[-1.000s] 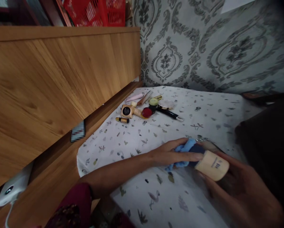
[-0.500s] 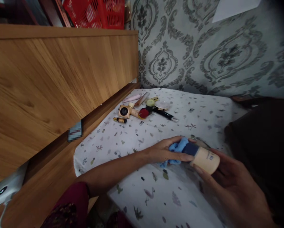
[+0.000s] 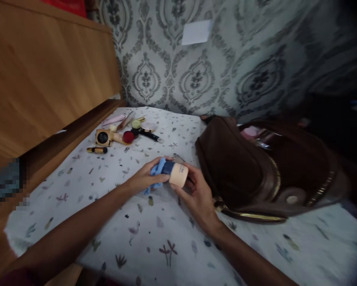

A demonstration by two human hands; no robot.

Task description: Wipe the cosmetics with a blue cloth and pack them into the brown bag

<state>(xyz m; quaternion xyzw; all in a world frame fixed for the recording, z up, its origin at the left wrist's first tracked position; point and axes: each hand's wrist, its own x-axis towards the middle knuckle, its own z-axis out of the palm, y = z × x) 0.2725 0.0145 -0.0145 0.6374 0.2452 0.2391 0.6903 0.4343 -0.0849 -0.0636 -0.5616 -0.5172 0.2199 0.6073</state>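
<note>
We seem to be in a home. We see patterned wallpaper, wood-grain furniture, and makeup scattered on a printed cloth.

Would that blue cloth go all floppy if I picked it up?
Probably: the blue cloth bunches and folds in the left hand, with a loose end sticking out. Its dull surface likely won't feel slippery, and it might be light, being small.

in front of me i see a grey patterned wall with a white sheet on it. to my left is a wooden cabinet, a red thing by its top edge. makeup items lie on the printed cloth; a brown bag sits open to my right.
</note>
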